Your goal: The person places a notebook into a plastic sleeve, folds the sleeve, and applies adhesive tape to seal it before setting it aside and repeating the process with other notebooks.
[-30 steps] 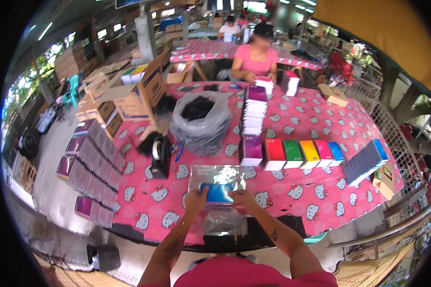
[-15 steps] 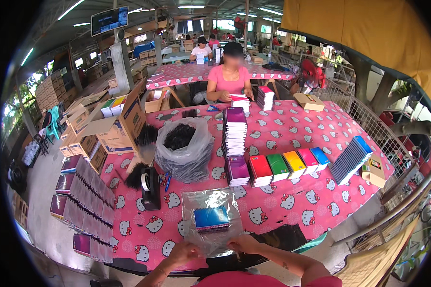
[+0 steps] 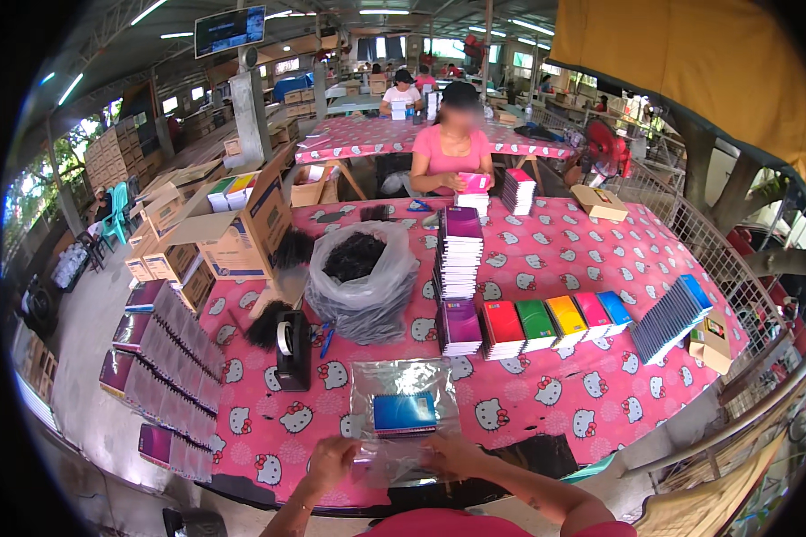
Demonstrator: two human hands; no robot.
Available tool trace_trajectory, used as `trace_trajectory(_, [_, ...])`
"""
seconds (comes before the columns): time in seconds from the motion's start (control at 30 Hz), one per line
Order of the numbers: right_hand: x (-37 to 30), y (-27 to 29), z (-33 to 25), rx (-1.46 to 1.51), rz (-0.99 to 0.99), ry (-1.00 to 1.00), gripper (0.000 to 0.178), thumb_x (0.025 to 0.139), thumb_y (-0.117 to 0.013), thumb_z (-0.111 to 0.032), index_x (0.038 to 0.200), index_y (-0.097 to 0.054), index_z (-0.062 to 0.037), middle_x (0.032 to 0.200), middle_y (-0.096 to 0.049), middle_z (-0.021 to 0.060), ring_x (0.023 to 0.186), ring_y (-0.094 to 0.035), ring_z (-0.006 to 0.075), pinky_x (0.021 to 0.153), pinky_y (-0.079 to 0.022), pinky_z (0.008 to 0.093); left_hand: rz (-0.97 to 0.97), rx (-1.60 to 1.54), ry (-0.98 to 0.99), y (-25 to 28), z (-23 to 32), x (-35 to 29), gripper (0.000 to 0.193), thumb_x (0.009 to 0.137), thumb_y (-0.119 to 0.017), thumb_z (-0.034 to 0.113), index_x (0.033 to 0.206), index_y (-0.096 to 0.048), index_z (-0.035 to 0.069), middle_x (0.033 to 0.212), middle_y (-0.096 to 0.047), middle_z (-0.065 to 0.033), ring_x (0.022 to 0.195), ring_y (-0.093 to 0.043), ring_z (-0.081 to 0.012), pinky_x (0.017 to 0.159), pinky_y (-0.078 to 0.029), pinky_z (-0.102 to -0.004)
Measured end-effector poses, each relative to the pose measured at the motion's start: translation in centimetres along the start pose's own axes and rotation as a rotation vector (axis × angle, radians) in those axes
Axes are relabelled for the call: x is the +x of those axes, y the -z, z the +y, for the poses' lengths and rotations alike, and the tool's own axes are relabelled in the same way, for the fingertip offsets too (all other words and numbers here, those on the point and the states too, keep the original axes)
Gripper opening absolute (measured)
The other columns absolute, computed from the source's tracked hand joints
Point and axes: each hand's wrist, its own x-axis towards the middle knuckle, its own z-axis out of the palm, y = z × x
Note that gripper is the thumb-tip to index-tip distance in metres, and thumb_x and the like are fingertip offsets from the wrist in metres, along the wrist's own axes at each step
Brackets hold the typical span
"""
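A clear plastic bag (image 3: pixel 401 394) lies flat on the pink patterned table (image 3: pixel 555 394) with a blue notebook (image 3: pixel 404 413) inside it. My left hand (image 3: pixel 331 461) grips the bag's near left edge. My right hand (image 3: pixel 452 454) holds the near right edge. Both hands are at the table's front edge, just below the notebook.
A black tape dispenser (image 3: pixel 291 349) stands left of the bag. Behind are a grey bag of dark items (image 3: pixel 360 282), a tall purple notebook stack (image 3: pixel 459 255), coloured notebook piles (image 3: pixel 546 322) and upright dark notebooks (image 3: pixel 670 318). A person in pink (image 3: pixel 452 152) works opposite. Cardboard boxes (image 3: pixel 233 233) and packed bundles (image 3: pixel 166 358) sit left.
The view has tilted up, so the bag and my hands sit lower in the picture. My hands have drawn back to the bag's near edge; the bag with the notebook lies flatter.
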Motion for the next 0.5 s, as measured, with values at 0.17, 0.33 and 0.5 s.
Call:
trace_trajectory(0.17, [3.7, 1.8, -0.6, -0.347, 0.473, -0.092, 0.035, 0.086, -0.065, -0.024, 0.119, -0.06, -0.0123, 0.127, -0.056, 0.0089, 0.114, -0.053, 0.0301, 0.094, -0.041, 0.0478, 0.2, -0.051, 0.024, -2.3, -3.9, 6.7, 0.009, 0.083, -0.062, 0.005, 0.09, -0.063, 0.0, 0.079, -0.06, -0.022, 0.074, -0.061, -0.0397, 0.065, -0.047, -0.0451])
trace_trajectory(0.33, [3.8, -3.6, -4.0, -0.411, 0.222, 0.096, 0.06, 0.088, -0.063, -0.037, 0.138, -0.05, -0.007, 0.136, -0.052, 0.0128, 0.125, -0.049, 0.0303, 0.102, -0.039, 0.0493, -0.183, -0.686, 0.478, -2.0, -8.3, 8.7, 0.018, 0.089, -0.066, 0.015, 0.098, -0.066, 0.0, 0.084, -0.069, -0.0108, 0.074, -0.064, -0.0214, 0.069, -0.05, -0.0327])
trace_trajectory(0.5, [4.3, -4.2, -4.1, -0.427, 0.252, 0.029, 0.057, 0.088, -0.063, -0.036, 0.137, -0.051, -0.0075, 0.137, -0.052, 0.0107, 0.126, -0.049, 0.03, 0.104, -0.038, 0.0492, -0.084, -0.343, 0.254, -3.5, -6.7, 15.1, 0.027, 0.092, -0.066, 0.027, 0.098, -0.069, 0.001, 0.086, -0.071, -0.0087, 0.082, -0.067, -0.0199, 0.072, -0.052, -0.0338])
